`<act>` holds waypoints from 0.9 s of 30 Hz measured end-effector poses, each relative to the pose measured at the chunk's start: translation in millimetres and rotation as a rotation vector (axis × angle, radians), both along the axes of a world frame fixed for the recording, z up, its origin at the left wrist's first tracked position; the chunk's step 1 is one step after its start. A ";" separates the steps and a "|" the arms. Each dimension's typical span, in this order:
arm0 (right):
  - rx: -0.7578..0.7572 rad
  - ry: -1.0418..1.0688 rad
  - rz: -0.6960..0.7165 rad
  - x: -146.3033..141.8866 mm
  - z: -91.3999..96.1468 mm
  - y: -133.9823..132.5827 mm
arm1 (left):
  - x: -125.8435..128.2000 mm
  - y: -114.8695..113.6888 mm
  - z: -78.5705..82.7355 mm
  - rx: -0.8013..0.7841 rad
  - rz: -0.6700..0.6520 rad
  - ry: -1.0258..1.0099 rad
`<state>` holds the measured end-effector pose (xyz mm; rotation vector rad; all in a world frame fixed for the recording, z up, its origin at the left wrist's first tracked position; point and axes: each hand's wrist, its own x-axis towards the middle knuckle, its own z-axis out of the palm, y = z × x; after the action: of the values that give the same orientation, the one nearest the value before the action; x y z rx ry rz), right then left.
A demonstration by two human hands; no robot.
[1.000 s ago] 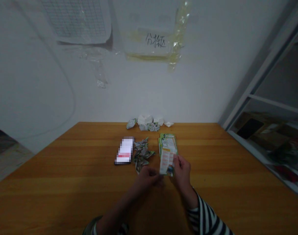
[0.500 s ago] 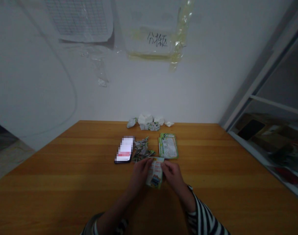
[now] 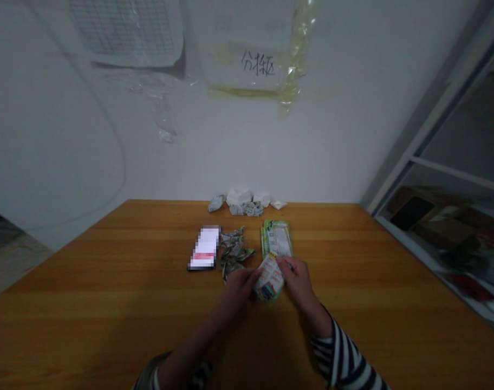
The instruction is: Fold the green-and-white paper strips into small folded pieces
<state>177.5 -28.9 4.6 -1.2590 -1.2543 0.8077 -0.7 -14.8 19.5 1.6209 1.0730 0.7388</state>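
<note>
Both my hands are at the near middle of the wooden table [image 3: 109,281]. My left hand [image 3: 235,290] and my right hand [image 3: 296,279] grip opposite edges of a tilted printed green-and-orange leaflet [image 3: 269,279], which hides part of its lower face. Just beyond it lies a stack of green printed packets [image 3: 277,240], with my right hand close to it. Crumpled printed foil pieces [image 3: 233,252] lie beyond my left hand, next to a phone [image 3: 204,248] with a blurred screen.
Along the far table edge sits a heap of folded white and printed pieces [image 3: 242,203]. A handwritten paper sign [image 3: 257,65] is taped to the wall above. A metal-framed shelf [image 3: 446,216] holding assorted items stands at the right.
Since one second ago, the leaflet has moved from above the green stack toward me and tilted. My left hand has taken hold of it alongside my right. The crumpled pieces look unchanged.
</note>
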 end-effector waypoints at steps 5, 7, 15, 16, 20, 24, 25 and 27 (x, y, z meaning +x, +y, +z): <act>-0.028 0.266 -0.142 7.0 3.2 2.3 | -5.3 1.7 7.6 -0.080 0.165 -0.192; -0.034 0.313 -0.143 4.6 1.7 1.6 | -5.9 2.6 10.6 -0.059 0.229 -0.301; -0.063 0.229 0.109 -18.3 -4.8 -2.5 | -5.4 5.0 8.3 -0.015 0.252 -0.242; -0.057 0.264 0.114 -19.4 -3.3 -3.0 | -5.7 5.2 8.1 0.000 0.272 -0.243; 0.092 0.231 0.126 -19.7 5.9 -7.9 | -6.5 5.0 11.0 0.004 0.392 -0.328; 0.232 -0.112 0.256 -15.4 12.5 -13.1 | -8.5 6.2 12.7 -0.069 0.494 -0.447; 0.260 -0.171 0.265 -13.9 13.1 -13.1 | -8.9 6.6 13.0 -0.114 0.476 -0.458; 0.301 -0.224 0.219 -10.4 13.0 -11.8 | -9.3 7.0 14.7 -0.214 0.403 -0.478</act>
<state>167.1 -40.7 17.7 -0.9978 -1.6496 0.6124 -10.0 -7.8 34.2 0.9829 1.0864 1.1647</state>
